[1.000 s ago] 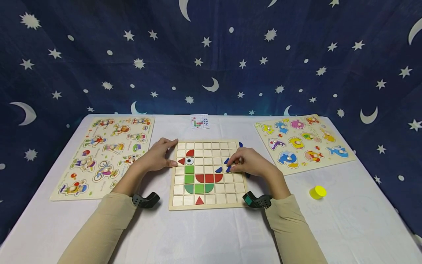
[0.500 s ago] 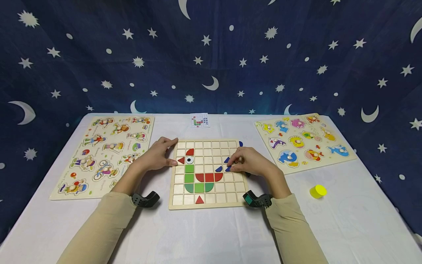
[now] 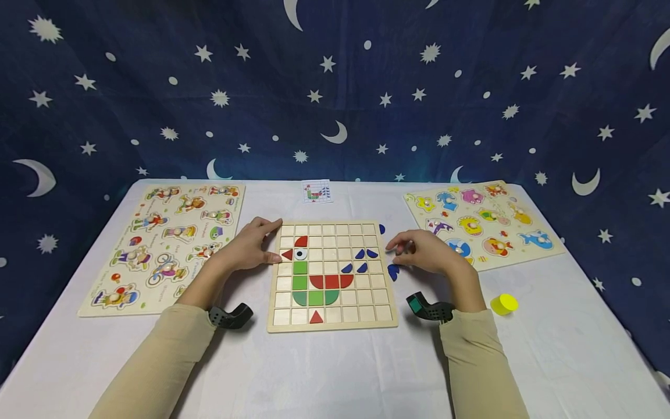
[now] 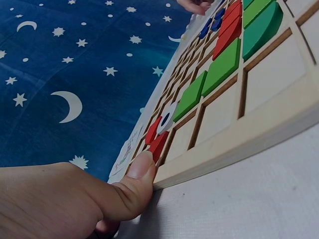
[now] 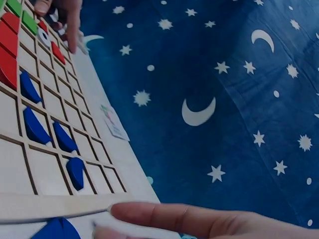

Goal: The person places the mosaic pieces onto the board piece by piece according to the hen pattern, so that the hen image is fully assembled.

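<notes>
Since a second ago the right hand (image 3: 426, 254) has left the grid board (image 3: 331, 326) and moved off its right edge; it now hovers over the desk (image 3: 335, 372), fingers loosely curved and holding nothing, just above a loose blue piece (image 3: 393, 271) lying on the cloth. Where that hand was, four blue pieces (image 3: 360, 260) now sit uncovered in the board's right-hand cells. The left hand (image 3: 246, 247) has not moved: it rests against the board's left edge, thumb pressed flat to the wooden rim, fingers laid straight on the top corner, gripping nothing.

On the board, red, green and blue pieces form a bird: a red triangle (image 3: 287, 255) beside the left thumb, a white eye piece (image 3: 300, 254), green squares (image 3: 300, 276) below, a red row (image 3: 332, 281) in the middle. Another blue piece (image 3: 382, 229) lies just off the board's upper right corner.

A pattern card (image 3: 317, 192) lies behind the board. Peg puzzles (image 3: 167, 244) flank it on either side, and a yellow cap (image 3: 505, 304) sits near the right forearm.
</notes>
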Tool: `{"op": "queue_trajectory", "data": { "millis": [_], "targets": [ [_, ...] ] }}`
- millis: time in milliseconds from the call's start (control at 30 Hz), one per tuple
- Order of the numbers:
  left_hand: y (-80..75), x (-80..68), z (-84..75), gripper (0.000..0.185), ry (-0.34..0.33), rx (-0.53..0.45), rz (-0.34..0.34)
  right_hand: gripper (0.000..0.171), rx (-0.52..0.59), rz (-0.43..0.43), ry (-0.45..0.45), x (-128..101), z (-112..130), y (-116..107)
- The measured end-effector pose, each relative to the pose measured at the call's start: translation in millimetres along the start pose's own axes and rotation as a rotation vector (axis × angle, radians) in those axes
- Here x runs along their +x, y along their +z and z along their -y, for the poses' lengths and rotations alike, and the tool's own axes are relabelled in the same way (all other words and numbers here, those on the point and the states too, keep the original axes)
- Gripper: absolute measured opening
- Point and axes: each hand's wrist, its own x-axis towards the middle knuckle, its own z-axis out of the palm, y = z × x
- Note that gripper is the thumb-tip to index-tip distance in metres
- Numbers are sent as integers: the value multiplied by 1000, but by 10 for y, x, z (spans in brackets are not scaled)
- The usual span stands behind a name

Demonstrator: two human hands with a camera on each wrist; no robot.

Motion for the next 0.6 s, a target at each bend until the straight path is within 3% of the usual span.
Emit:
{"op": "queue_trajectory", "data": {
  "millis": [367,600],
  "targets": [
    [-11,-14,-6,87,2,5,-3,18,-7,66,62,-18,-62,-20],
    [-11,-8,-18,87,2,-5,-1,8,-30,63,95,-11,-55,-13]
  ]
}}
